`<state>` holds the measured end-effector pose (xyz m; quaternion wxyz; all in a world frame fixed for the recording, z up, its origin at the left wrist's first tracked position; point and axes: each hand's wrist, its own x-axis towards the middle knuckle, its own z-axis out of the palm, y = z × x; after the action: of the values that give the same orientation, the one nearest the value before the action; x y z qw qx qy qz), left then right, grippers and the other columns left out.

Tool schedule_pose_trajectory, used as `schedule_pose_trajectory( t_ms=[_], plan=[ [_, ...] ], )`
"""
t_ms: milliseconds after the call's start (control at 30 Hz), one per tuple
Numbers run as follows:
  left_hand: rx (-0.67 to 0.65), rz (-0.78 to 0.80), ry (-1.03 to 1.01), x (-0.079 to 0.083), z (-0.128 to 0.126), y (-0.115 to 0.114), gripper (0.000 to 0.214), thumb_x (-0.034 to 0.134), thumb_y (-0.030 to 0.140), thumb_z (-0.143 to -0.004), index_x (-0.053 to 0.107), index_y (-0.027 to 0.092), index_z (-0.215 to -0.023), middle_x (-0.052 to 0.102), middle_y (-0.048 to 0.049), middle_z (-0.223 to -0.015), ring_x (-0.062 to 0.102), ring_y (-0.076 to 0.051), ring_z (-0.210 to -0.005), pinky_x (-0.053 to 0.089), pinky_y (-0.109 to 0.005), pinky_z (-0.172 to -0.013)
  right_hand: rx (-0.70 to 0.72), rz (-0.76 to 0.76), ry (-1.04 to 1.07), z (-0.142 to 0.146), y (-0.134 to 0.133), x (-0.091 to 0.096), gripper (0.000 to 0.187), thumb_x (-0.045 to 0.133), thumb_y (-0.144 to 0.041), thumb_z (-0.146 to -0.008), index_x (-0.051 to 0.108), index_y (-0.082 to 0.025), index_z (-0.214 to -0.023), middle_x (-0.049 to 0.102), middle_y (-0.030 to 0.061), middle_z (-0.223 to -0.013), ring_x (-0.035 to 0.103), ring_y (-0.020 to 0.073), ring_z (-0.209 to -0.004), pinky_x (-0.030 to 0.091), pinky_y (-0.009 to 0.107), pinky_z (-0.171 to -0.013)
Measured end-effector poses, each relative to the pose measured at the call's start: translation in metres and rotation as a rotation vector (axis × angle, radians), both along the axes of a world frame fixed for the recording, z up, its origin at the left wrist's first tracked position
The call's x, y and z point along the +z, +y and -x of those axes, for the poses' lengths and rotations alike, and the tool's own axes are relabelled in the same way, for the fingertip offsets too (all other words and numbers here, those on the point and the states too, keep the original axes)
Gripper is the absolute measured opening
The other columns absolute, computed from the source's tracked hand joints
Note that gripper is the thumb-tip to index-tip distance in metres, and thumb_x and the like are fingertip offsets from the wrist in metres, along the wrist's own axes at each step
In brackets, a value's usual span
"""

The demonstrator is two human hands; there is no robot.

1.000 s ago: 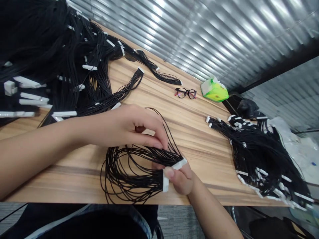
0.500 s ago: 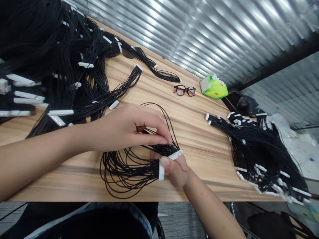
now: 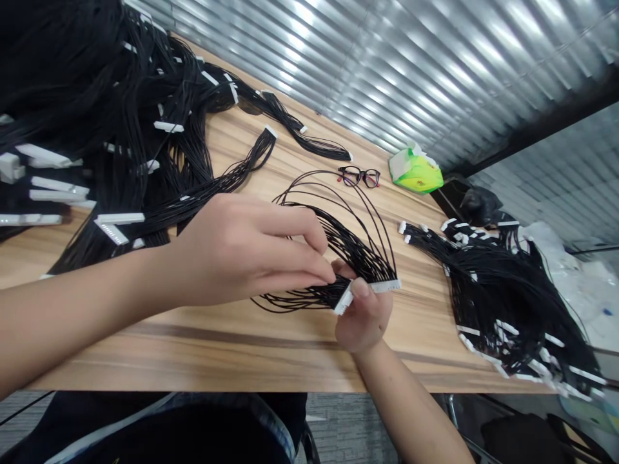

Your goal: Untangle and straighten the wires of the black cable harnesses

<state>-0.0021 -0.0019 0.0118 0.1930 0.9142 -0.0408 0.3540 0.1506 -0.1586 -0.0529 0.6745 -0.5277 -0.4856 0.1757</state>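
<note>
A harness of thin black wires (image 3: 338, 248) is held up over the wooden table (image 3: 193, 345), its long loops arching towards the far side. Two white multi-pin connectors end it: one (image 3: 385, 286) lies flat and the other (image 3: 343, 300) stands at an angle. My right hand (image 3: 363, 316) is shut on the connector ends. My left hand (image 3: 251, 251) pinches the wires just beside them, with its fingertips close to the angled connector. Part of the wire bundle is hidden under my fingers.
Large heaps of black wire harnesses with white connectors (image 3: 188, 148) cover the table's left and far side, and another heap (image 3: 507, 303) lies at right. Glasses (image 3: 358, 176), a green packet (image 3: 416, 171) and a corrugated metal wall (image 3: 435, 77) stand beyond.
My hands have moved to the right and away from me, carrying the harness. Its loops now arch up towards the glasses and no longer lie spread near the table's front edge.
</note>
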Motion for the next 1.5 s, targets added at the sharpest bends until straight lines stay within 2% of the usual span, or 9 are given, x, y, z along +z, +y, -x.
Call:
schedule_pose_trajectory(
  t_ms=[233,633,833,1000,1100,1233,1333,1400,1500],
  plan=[
    [0.085,-0.186,-0.090,-0.006,0.000,-0.002,0.015,0.059,0.027,-0.097,0.071,0.033,-0.094,0.079,0.0077,-0.092,0.067,-0.007,-0.068,0.043,-0.023,-0.060,-0.191,0.080,-0.012,-0.003,-0.005,-0.013,0.026,0.055,-0.050,-0.091,0.061,-0.030,-0.106,0.060,0.0062,-0.087,0.064,0.0269,-0.085,0.057,0.043,-0.080],
    [0.050,-0.308,-0.002,-0.005,-0.006,-0.002,0.016,0.050,0.025,-0.101,0.065,0.021,-0.099,0.076,0.0037,-0.096,0.071,-0.010,-0.080,0.048,-0.023,-0.063,-0.014,0.104,-0.210,0.001,0.001,0.006,0.031,0.045,-0.044,-0.098,0.070,-0.027,-0.100,0.072,0.0052,-0.082,0.070,0.0240,-0.076,0.059,0.040,-0.076],
    [0.061,-0.287,-0.024,-0.010,-0.003,-0.002,0.011,0.053,0.024,-0.100,0.062,0.024,-0.108,0.076,0.0046,-0.107,0.070,-0.009,-0.086,0.048,-0.023,-0.067,-0.006,0.089,-0.195,0.002,0.003,0.008,0.030,0.045,-0.046,-0.098,0.069,-0.027,-0.098,0.074,0.0054,-0.085,0.072,0.0238,-0.076,0.059,0.039,-0.074],
    [0.112,-0.437,-0.030,-0.008,-0.010,-0.002,0.015,0.051,0.024,-0.098,0.064,0.018,-0.093,0.074,0.0004,-0.091,0.066,-0.013,-0.075,0.045,-0.028,-0.062,0.020,0.126,-0.241,0.001,0.002,0.006,0.032,0.043,-0.041,-0.099,0.071,-0.026,-0.092,0.068,0.0041,-0.074,0.068,0.0227,-0.070,0.056,0.038,-0.071],
    [-0.005,-0.481,0.008,-0.005,-0.012,0.007,0.025,0.047,0.023,-0.096,0.061,0.020,-0.076,0.069,0.0020,-0.076,0.061,-0.012,-0.068,0.046,-0.031,-0.074,0.043,0.128,-0.292,0.001,0.002,0.006,0.031,0.047,-0.037,-0.098,0.066,-0.025,-0.076,0.059,0.0014,-0.063,0.058,0.0197,-0.060,0.051,0.035,-0.064],
    [-0.160,-0.335,-0.057,0.000,-0.004,0.026,0.045,0.062,0.033,-0.093,0.043,0.020,-0.055,0.053,0.0069,-0.051,0.049,-0.008,-0.053,0.044,-0.028,-0.071,-0.052,0.099,-0.119,0.000,0.007,0.009,0.030,0.050,-0.039,-0.098,0.063,-0.023,-0.076,0.054,-0.0012,-0.060,0.051,0.0158,-0.053,0.045,0.031,-0.053],
    [-0.254,-0.092,-0.070,0.006,0.002,0.031,0.049,0.055,0.037,-0.097,0.037,0.020,-0.055,0.044,0.0063,-0.045,0.041,-0.007,-0.047,0.039,-0.025,-0.058,-0.086,0.060,0.064,-0.001,0.010,0.011,0.031,0.052,-0.040,-0.097,0.062,-0.021,-0.075,0.047,-0.0040,-0.056,0.043,0.0125,-0.045,0.034,0.026,-0.041],
    [-0.208,-0.040,-0.048,0.008,0.003,0.029,0.040,0.047,0.036,-0.101,0.047,0.022,-0.063,0.049,0.0055,-0.050,0.043,-0.008,-0.048,0.036,-0.024,-0.052,-0.050,0.053,0.049,-0.003,0.011,0.011,0.035,0.050,-0.038,-0.098,0.059,-0.021,-0.069,0.049,-0.0034,-0.056,0.045,0.0124,-0.047,0.033,0.027,-0.042],
    [0.083,-0.167,-0.023,0.004,0.000,0.022,0.020,0.051,0.030,-0.100,0.063,0.022,-0.088,0.064,0.0049,-0.066,0.052,-0.007,-0.055,0.032,-0.023,-0.048,-0.006,0.070,-0.119,-0.003,0.009,0.010,0.037,0.047,-0.033,-0.100,0.057,-0.021,-0.067,0.055,-0.0016,-0.059,0.053,0.0138,-0.054,0.039,0.029,-0.052]
  ],
)
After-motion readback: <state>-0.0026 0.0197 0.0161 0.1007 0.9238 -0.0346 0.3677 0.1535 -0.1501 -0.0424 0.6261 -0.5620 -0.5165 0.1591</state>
